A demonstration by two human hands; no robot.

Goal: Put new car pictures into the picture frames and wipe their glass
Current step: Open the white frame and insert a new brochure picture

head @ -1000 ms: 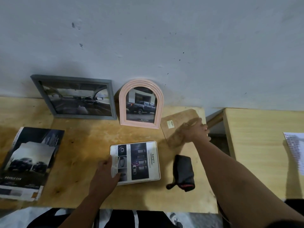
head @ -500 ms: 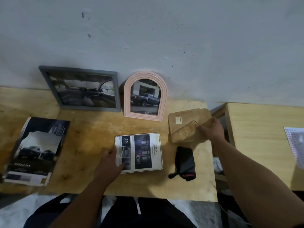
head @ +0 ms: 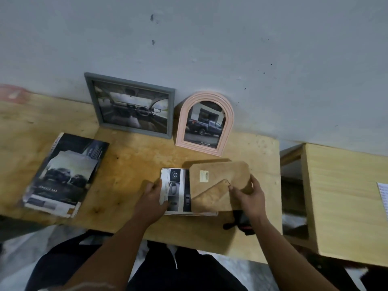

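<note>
Right hand (head: 248, 196) holds backing board (head: 218, 185) over white frame (head: 172, 192).

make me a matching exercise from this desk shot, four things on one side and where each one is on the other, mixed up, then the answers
Things
1. grey frame
2. pink arched frame
3. backing board
4. car brochure

Places
A. lying flat at the left of the table
B. held in the right hand above the white frame that the left hand steadies
C. leaning on the wall, left of the other standing frame
D. leaning on the wall, behind the backing board

Pairs: 1-C, 2-D, 3-B, 4-A
</note>
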